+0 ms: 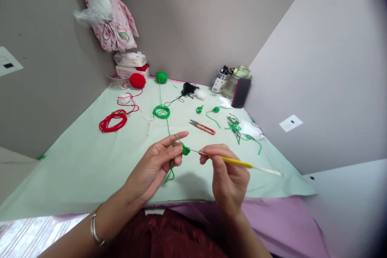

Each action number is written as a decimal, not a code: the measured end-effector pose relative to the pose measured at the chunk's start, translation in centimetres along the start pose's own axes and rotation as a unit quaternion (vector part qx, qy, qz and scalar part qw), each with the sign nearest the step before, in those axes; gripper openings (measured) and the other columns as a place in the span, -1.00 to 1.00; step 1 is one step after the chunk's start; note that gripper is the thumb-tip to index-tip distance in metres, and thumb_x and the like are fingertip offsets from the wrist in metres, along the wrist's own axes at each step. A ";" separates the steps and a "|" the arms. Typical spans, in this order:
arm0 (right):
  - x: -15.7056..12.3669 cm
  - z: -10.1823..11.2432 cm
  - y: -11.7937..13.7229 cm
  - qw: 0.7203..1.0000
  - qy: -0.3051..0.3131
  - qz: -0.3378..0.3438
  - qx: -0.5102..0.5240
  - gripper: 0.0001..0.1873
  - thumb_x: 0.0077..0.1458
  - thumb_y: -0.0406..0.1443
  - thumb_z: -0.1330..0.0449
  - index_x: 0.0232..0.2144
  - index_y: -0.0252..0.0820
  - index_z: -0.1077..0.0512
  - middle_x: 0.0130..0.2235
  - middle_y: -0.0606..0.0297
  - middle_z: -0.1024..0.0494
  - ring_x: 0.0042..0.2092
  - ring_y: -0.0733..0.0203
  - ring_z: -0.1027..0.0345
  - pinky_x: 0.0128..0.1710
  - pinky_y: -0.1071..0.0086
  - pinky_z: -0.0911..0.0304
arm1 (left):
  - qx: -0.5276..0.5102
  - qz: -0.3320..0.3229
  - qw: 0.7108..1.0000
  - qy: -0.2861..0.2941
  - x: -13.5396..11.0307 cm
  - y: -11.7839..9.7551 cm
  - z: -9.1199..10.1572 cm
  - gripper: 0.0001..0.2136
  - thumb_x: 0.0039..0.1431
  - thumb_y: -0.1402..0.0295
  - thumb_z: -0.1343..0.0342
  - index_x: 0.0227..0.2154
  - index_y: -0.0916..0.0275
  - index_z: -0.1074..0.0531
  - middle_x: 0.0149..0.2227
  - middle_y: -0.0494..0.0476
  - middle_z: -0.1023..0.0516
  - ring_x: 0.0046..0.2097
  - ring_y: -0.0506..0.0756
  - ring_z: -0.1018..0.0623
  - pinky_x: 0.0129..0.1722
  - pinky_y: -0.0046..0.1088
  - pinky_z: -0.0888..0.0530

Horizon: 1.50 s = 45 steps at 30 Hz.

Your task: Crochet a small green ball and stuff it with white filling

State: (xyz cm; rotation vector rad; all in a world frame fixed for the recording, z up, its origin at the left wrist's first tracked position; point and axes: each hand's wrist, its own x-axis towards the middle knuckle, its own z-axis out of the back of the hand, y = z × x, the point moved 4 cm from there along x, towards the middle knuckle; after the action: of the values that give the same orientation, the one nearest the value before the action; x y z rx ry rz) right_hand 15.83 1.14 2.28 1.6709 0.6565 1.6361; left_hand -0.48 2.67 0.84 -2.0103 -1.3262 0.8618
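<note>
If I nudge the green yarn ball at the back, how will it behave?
The green yarn ball looks round, so it probably rolls. Wound yarn suggests it is light and gives when squeezed. Its strand reaches the green yarn coil, so it may tug that.

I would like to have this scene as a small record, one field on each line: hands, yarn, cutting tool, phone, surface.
Left hand: pinching a small green yarn piece
Right hand: holding a slim yellow-handled tool, its thin shaft reaching the green piece
Red yarn: ball and loose coil, table's left side
Cutting tool: orange-handled snips, beyond the hands
Phone: propped upright, far right
Surface: pale green tablecloth
</note>
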 end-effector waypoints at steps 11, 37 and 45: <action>-0.8 -1.2 0.7 0.977 0.037 0.136 -0.160 -0.60 0.25 -0.50 -0.25 0.01 0.04 -0.62 -0.11 0.17 -0.64 -0.13 0.12 -0.55 -0.19 0.26 -0.49 | 0.027 -0.029 0.999 -0.004 0.4 1.1 -0.4 -0.62 0.09 0.30 -0.46 0.01 0.08 -0.66 -0.30 0.00 -0.57 -0.16 0.03 -0.49 -0.02 -0.46 -0.36; -0.3 0.1 0.7 0.999 0.026 -0.018 -0.006 -0.74 0.42 -0.38 -0.07 -0.10 -0.08 -0.56 -0.17 0.21 -0.68 -0.27 0.19 -0.57 -0.23 0.24 -0.51 | 0.140 -0.088 0.986 -0.033 -0.6 0.0 0.0 -0.70 0.15 0.27 -0.38 -0.03 0.06 -0.66 -0.31 0.01 -0.48 -0.29 0.04 -0.41 -0.24 -0.43 -0.33; -1.6 -1.1 0.9 0.945 0.075 0.210 -0.240 -0.59 0.29 -0.49 -0.18 0.11 -0.07 -0.51 -0.08 0.07 -0.65 -0.10 0.07 -0.57 -0.18 0.20 -0.54 | 0.123 -0.113 0.984 -0.058 -0.5 0.7 -0.1 -0.61 0.10 0.33 -0.44 0.02 0.05 -0.63 -0.30 -0.02 -0.51 -0.25 0.00 -0.43 -0.19 -0.50 -0.37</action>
State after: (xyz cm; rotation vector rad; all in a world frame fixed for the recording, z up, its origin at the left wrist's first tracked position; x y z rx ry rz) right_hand 14.55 -0.49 1.93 1.3875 -0.0558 2.0335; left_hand -0.20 1.96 0.46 -1.6067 -1.4037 0.9940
